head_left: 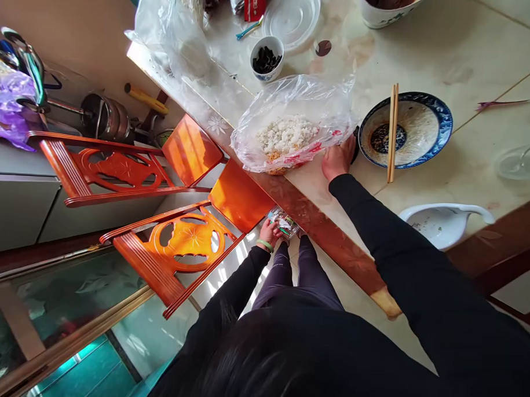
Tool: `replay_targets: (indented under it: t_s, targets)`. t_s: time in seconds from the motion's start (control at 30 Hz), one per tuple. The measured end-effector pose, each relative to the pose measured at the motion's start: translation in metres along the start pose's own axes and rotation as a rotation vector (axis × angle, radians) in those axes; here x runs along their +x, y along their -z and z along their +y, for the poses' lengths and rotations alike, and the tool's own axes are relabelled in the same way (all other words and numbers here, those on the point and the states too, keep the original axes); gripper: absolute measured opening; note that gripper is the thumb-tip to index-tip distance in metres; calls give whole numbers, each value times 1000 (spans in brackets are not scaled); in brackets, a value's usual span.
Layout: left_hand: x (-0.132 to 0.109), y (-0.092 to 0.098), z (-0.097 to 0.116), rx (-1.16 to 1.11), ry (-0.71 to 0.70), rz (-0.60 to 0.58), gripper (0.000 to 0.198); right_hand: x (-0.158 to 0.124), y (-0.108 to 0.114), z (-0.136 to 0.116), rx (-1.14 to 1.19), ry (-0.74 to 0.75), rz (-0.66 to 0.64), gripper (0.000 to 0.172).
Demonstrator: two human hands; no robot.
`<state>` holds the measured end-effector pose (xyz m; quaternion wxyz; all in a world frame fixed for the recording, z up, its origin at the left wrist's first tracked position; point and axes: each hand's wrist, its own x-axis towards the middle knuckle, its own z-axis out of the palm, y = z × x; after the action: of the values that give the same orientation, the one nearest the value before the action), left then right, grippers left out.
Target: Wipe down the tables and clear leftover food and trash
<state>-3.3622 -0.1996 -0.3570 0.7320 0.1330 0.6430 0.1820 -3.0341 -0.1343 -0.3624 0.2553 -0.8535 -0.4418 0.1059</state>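
Observation:
My left hand reaches down below the table edge and grips a small clear plastic wrapper with coloured print. A green band circles that wrist. My right hand rests on the tabletop, fingers curled against a clear plastic bag holding white rice. The hand lies between the bag and a blue-rimmed bowl. A pair of chopsticks lies across that bowl.
Two orange wooden chairs stand pushed up to the table's left side. A small cup of dark pieces, a clear lid, another plastic bag and a white dish are on the table. A metal pot sits on the counter at left.

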Motion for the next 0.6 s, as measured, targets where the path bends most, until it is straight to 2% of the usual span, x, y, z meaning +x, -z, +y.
replay_targets:
  t_s: [0.07, 0.13, 0.27, 0.33, 0.4, 0.5, 0.6]
  targets:
    - [0, -2, 2, -9, -5, 9, 46, -29, -1, -2, 2, -16, 25, 52]
    - [0, -3, 5, -18, -8, 17, 45, -76, -3, -12, 18, 6, 21, 58]
    - [0, -5, 6, -20, 3, 22, 43, -169, -19, -51, 126, 122, -23, 58]
    - [1, -5, 5, -15, 4, 23, 45, -197, -25, -72, 225, 186, -86, 57]
    - [1, -5, 6, -8, -1, 22, 45, -212, -24, -84, 343, 248, -168, 55]
    - [3, -4, 7, 8, -2, 10, 43, -229, -3, -74, 493, 281, -231, 55]
    - [4, -4, 10, 21, 3, -4, 43, -265, 32, -32, 435, 192, -109, 55]
